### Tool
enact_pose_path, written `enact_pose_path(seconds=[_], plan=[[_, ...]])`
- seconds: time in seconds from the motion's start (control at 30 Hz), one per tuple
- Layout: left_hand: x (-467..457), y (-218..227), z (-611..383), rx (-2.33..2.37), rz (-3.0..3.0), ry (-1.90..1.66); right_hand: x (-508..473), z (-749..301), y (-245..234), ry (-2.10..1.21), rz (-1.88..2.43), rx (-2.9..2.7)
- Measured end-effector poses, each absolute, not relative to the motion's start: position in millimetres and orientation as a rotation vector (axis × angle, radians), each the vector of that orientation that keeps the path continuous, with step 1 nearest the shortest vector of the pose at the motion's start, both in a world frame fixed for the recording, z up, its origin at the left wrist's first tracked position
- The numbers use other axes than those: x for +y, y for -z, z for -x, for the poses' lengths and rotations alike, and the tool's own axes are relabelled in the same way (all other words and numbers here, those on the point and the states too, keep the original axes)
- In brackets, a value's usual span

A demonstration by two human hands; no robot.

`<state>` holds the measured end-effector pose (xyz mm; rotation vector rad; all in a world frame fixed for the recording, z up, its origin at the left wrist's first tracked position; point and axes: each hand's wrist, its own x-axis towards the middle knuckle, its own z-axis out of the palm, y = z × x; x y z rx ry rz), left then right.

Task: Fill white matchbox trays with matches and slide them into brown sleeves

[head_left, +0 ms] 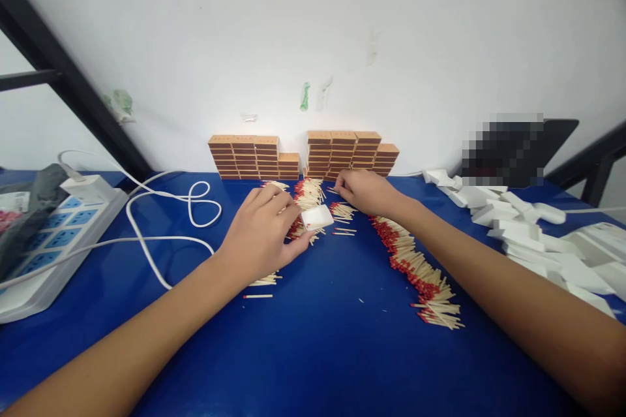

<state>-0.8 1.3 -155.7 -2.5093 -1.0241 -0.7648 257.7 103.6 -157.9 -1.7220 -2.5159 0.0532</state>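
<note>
My left hand [264, 229] is closed on a small white matchbox tray [317, 217], thumb below and fingers behind it. The tray is tilted, and a few red specks show near its left edge. My right hand [366, 191] is at the back of the table, its fingers pinched together at some matches [333, 191]. Whether a match is between the fingertips is too small to tell. Red-headed matches [342, 211] lie in a small pile between the hands. More matches [309, 191] are heaped behind the tray, partly hidden by my left hand.
Stacked matchboxes [244, 157] and a second stack [342, 153] stand against the wall. A long row of matches [415, 267] runs below my right forearm. White trays [528, 228] are piled at right, near a dark tablet [552, 149]. A power strip [59, 234] and white cable [141, 234] lie at left.
</note>
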Motion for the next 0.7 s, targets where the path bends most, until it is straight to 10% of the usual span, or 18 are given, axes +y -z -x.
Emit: enact_pose_path(seconds=[0.7], plan=[[3.1, 157.2, 2.1, -1.042, 2.486, 0.793, 80.7, -253.2, 116.8, -0.527, 1.351, -2.497]])
